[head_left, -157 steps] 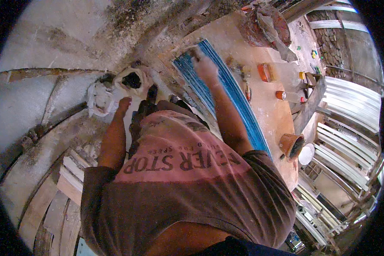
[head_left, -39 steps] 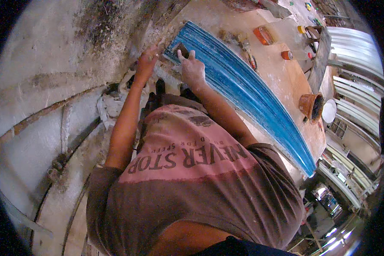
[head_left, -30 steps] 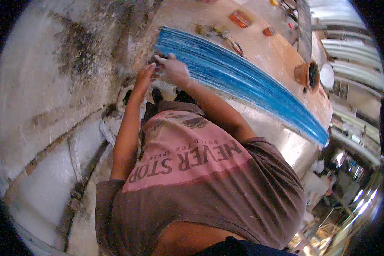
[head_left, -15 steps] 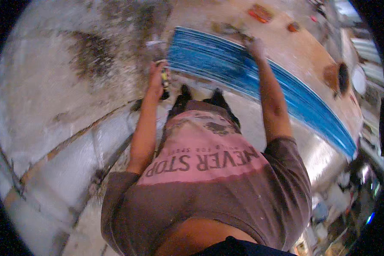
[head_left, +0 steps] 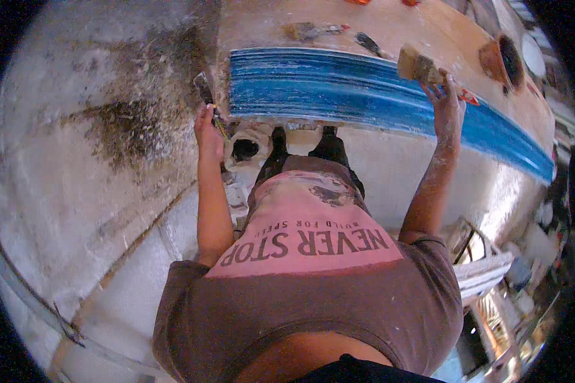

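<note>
My right hand (head_left: 448,99) is closed on a wide paintbrush (head_left: 417,64), its pale bristles pointing left over the far edge of the blue panel. The red end of its handle shows beyond my fingers. My left hand (head_left: 209,133) grips a scraper-like tool (head_left: 204,88) with a flat metal blade and a dark and yellow handle, held up just left of the panel. The long blue streaked panel (head_left: 287,83), ridged along its length, lies across the work surface in front of me, touched by neither hand as far as I can tell.
Beyond the panel, another brush (head_left: 303,30) and a small dark tool (head_left: 367,43) lie on the brown surface (head_left: 421,25). A terracotta-coloured pot (head_left: 492,60) lies tipped at the right. At the left is a stained grey floor (head_left: 57,147); a dark round opening (head_left: 245,149) shows near my feet.
My right hand has moved right, and the paintbrush in it now shows clearly. My left hand has shifted left and slightly down, still holding its tool. The whole view has turned a little.
</note>
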`<move>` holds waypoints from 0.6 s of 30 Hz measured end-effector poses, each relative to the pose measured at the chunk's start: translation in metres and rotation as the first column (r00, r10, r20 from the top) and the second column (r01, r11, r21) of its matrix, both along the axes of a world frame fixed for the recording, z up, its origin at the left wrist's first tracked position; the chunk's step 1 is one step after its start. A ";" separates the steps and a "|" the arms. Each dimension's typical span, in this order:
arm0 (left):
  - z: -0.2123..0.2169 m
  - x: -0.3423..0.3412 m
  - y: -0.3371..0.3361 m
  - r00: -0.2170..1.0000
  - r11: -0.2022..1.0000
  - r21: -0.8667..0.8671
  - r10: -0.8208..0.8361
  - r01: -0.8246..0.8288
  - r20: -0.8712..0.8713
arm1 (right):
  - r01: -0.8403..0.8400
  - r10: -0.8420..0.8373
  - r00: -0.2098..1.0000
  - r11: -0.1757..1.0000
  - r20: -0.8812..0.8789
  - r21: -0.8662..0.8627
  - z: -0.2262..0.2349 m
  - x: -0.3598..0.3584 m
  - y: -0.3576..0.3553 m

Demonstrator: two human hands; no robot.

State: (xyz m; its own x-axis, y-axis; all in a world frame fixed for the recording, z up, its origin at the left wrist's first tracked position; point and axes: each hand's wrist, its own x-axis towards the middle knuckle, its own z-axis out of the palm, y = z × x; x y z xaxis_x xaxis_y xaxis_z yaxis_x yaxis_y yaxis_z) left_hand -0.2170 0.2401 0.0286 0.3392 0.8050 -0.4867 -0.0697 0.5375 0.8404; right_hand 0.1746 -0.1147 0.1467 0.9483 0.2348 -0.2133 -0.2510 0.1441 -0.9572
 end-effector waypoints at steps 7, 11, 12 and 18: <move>0.027 0.001 0.037 0.973 0.974 0.021 -0.228 0.228 0.026 | 0.262 0.445 0.770 0.434 0.458 -0.862 -0.101 -0.066 0.012; 0.044 -0.003 0.042 0.962 0.968 0.025 -0.253 0.251 0.099 | -0.078 0.376 0.565 0.911 0.734 -0.405 -0.117 -0.207 0.230; 0.043 -0.007 0.047 0.965 0.970 0.037 -0.244 0.242 0.098 | -0.309 0.636 0.633 0.730 0.441 -0.610 -0.094 -0.228 0.280; 0.056 -0.033 0.079 0.961 0.962 0.083 -0.266 0.260 0.075 | -0.191 0.332 0.458 0.943 0.824 -0.274 -0.062 -0.225 0.229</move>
